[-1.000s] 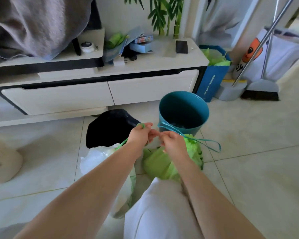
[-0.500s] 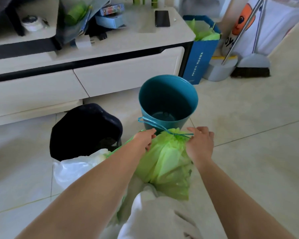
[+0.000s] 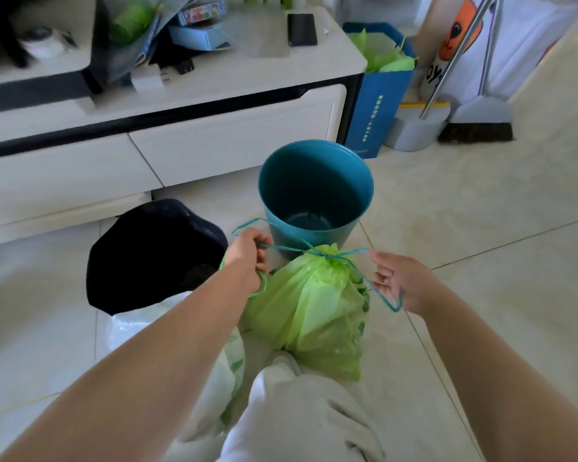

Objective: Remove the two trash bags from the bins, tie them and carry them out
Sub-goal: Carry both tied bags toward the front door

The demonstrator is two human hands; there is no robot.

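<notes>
A light green trash bag (image 3: 309, 305) sits on the floor in front of my knee, its mouth gathered by a teal drawstring (image 3: 327, 253). My left hand (image 3: 249, 256) grips one end of the string on the bag's left. My right hand (image 3: 399, 281) holds the other end, which loops below the palm, on the bag's right. The string runs taut between them. Behind the bag stands a teal bin (image 3: 316, 191), with no bag in it. A black bin (image 3: 154, 251) stands to the left. A white bag (image 3: 131, 325) lies under my left forearm, partly hidden.
A white low cabinet (image 3: 214, 128) with drawers runs along the back, with a phone (image 3: 301, 29) and boxes on top. To its right stand a blue paper bag (image 3: 377, 105), a dustpan (image 3: 417, 128) and a broom (image 3: 477, 121). Tiled floor spreads to the right.
My hands have moved apart from the bag's neck, drawing the teal string out to both sides. The bag's mouth has cinched tighter. The view has tilted down toward the floor.
</notes>
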